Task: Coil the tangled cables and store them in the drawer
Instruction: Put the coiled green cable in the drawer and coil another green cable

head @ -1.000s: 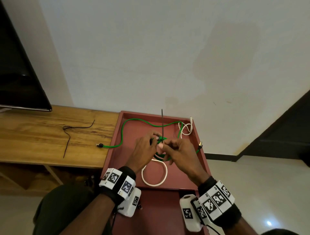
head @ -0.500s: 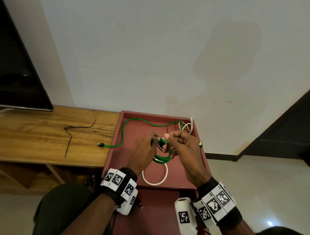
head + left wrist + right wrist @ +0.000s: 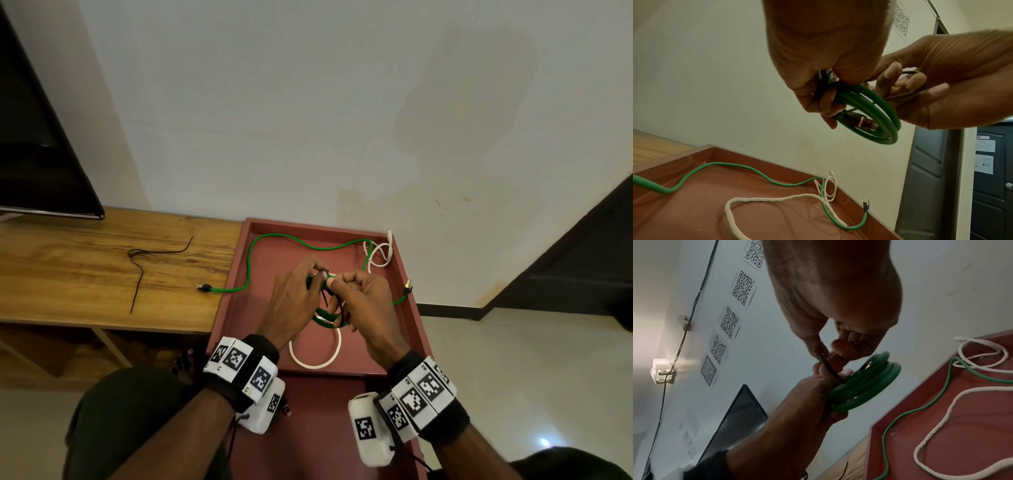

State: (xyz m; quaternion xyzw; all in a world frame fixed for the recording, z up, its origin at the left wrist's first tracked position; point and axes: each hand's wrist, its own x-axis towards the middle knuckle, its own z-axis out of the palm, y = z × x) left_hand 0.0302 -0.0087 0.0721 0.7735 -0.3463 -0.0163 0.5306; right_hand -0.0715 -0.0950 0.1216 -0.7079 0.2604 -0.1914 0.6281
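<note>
1. Right now we hold a small green cable coil (image 3: pixel 869 112) in the air above a red tray (image 3: pixel 239 308), both hands meeting at its top.
2. Our left hand (image 3: pixel 291 301) grips the coil where its loops bunch, fingers curled round them; a plug end (image 3: pixel 859 123) sits inside the ring.
3. Our right hand (image 3: pixel 363 308) pinches a thin black tie (image 3: pixel 830 368) against the coil, so both grips are clenched on something.
4. We judge this coil wound and being fastened; the tie does not look cinched yet.
5. Much is left: a second green cable (image 3: pixel 253 260) snakes loose across the tray, one end (image 3: pixel 205 287) spilling onto the wooden tabletop (image 3: pixel 85 274), and it crosses a white cable (image 3: pixel 315 363) lying in open loops.
6. Another thin black tie (image 3: pixel 144 263) lies on the tabletop, well apart from our hands.
7. No drawer can be made out for certain, so storing has not started.
8. The tray's raised rim runs close on our right, with the wall just behind; the tabletop to our left offers freer room.
</note>
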